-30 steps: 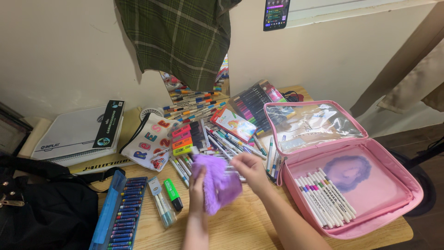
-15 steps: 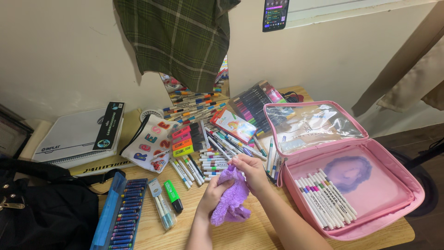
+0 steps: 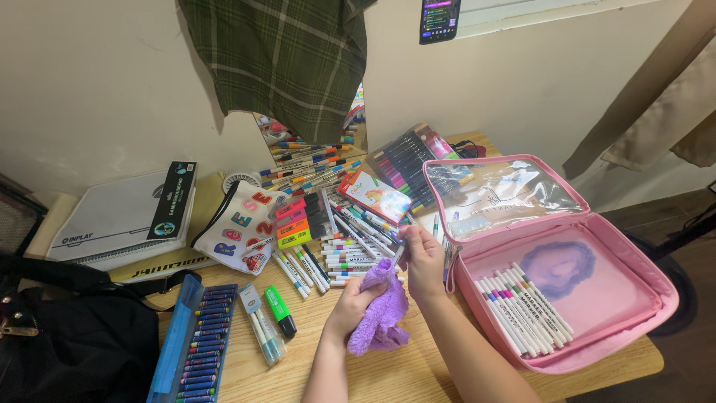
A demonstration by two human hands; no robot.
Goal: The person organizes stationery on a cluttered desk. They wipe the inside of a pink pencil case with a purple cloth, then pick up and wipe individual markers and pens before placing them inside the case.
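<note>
Head view, wooden desk (image 3: 418,373) against a pale wall.

My left hand (image 3: 356,300) is clenched on a purple fuzzy cloth (image 3: 380,313); the cloth bunches up from the fist and hangs down toward the desk just in front of me. My right hand (image 3: 422,257) pinches a white marker (image 3: 400,254) between thumb and fingers, with its lower end touching the top of the cloth. Both hands are raised above the desk, near its middle, the cloth between them and the desk edge.

Just behind the hands lies a loose pile of markers (image 3: 347,250), most with white barrels and coloured caps. A stack of bright sticky notes (image 3: 293,222) sits at the left of that pile. To the right, an open pink case (image 3: 641,298) lies flat, its clear lid tilted up against the wall; a row of white pens (image 3: 522,306) lies inside the base, beside a purple blotch on the lining.

Left of the hands: a green highlighter (image 3: 280,312), then a blue tray of crayons (image 3: 198,339) near the desk edge. A white pouch (image 3: 242,227) with coloured letters lies behind them, and a pad (image 3: 112,216) further left. A black bag (image 3: 67,336) fills the lower left corner. A plaid cloth (image 3: 291,60) hangs on the wall.
</note>
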